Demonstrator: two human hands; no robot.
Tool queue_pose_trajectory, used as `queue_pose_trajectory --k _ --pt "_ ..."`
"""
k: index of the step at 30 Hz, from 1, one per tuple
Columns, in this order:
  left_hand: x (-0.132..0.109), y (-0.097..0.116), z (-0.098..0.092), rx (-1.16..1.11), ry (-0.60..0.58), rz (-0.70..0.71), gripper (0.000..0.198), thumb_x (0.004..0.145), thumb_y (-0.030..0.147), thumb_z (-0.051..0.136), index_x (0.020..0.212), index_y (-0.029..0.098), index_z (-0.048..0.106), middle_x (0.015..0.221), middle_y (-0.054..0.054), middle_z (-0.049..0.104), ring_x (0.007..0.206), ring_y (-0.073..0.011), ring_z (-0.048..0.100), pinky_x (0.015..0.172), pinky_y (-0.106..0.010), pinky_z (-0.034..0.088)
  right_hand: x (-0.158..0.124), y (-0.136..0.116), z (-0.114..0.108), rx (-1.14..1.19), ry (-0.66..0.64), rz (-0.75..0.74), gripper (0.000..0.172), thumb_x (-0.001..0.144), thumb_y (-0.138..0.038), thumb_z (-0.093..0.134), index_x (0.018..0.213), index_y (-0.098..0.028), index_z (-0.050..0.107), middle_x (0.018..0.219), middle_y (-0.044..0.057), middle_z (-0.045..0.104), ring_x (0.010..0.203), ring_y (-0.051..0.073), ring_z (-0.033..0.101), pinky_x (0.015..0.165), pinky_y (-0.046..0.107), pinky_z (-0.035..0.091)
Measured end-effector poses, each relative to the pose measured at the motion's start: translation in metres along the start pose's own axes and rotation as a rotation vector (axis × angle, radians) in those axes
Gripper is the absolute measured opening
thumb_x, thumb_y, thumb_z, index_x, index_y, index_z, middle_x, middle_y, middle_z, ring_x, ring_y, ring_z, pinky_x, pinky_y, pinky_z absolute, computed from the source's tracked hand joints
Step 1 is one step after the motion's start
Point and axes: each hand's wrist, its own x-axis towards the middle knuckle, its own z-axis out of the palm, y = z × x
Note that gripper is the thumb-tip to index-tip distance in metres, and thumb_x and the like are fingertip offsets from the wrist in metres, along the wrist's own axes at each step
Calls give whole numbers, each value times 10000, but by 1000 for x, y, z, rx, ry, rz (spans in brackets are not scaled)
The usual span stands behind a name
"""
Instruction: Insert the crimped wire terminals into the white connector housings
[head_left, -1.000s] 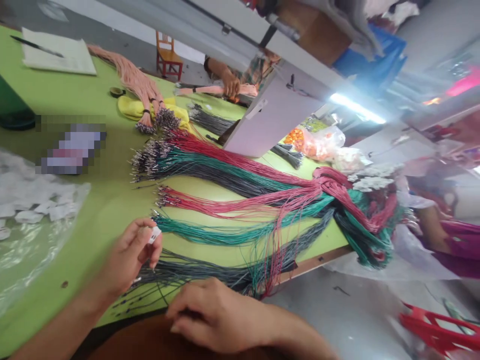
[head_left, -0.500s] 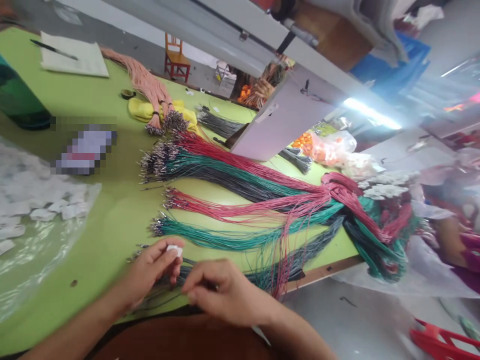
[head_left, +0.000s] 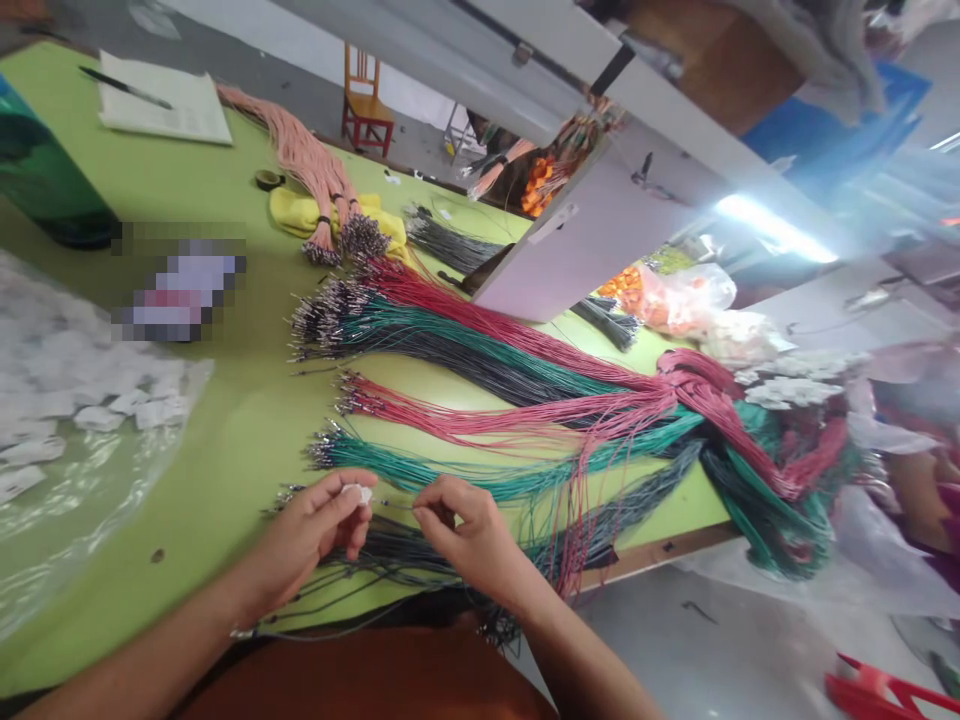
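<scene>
My left hand (head_left: 307,535) pinches a small white connector housing (head_left: 357,492) between thumb and fingers, just above the grey wire bundle (head_left: 390,545) at the near edge of the green table (head_left: 225,440). My right hand (head_left: 469,535) is closed in a pinch on a thin grey wire whose tip points at the white housing. A green wire bundle (head_left: 450,475) lies just beyond both hands, with a red bundle (head_left: 465,420) behind it.
A clear plastic bag of white housings (head_left: 67,430) lies at the left. Further bundles of red, green, grey (head_left: 450,345) and pink wires (head_left: 315,175) spread across the table. A paper pad with a pen (head_left: 165,100) sits far left. A grey panel (head_left: 600,235) stands beyond.
My right hand rose from the table edge with a wire and came up beside my left hand. My left hand kept the white housing and shifted slightly right.
</scene>
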Motion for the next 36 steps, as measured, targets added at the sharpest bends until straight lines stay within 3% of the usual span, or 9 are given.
queue_pose_trajectory --k 4,11,25,36 --pt "-2 -1 -1 30 -27 -6 312 773 392 648 991 178 584 675 10 589 565 -108 514 538 -255 388 2 -2 9 -45 -29 -63 134 803 -123 523 786 -168 647 671 0 580 625 101 523 592 197 385" --pt "-2 1 0 29 -40 -14 290 780 384 642 974 186 559 686 20 586 544 -96 503 534 -243 372 3 0 19 -14 48 -50 119 809 -131 542 768 -175 645 671 -2 573 605 101 515 576 202 390" --pt "1 0 0 173 -64 16 259 804 403 609 873 158 559 662 25 569 486 -81 481 472 -221 375 2 -3 28 -237 68 -303 156 842 -99 481 734 -183 556 706 16 593 677 131 519 648 256 372" --pt "3 -6 -2 321 -71 27 314 809 467 566 781 154 555 618 25 567 419 -81 473 402 -205 367 -2 4 36 -305 72 -326 165 866 -115 459 752 -180 560 703 11 615 651 123 516 670 282 339"
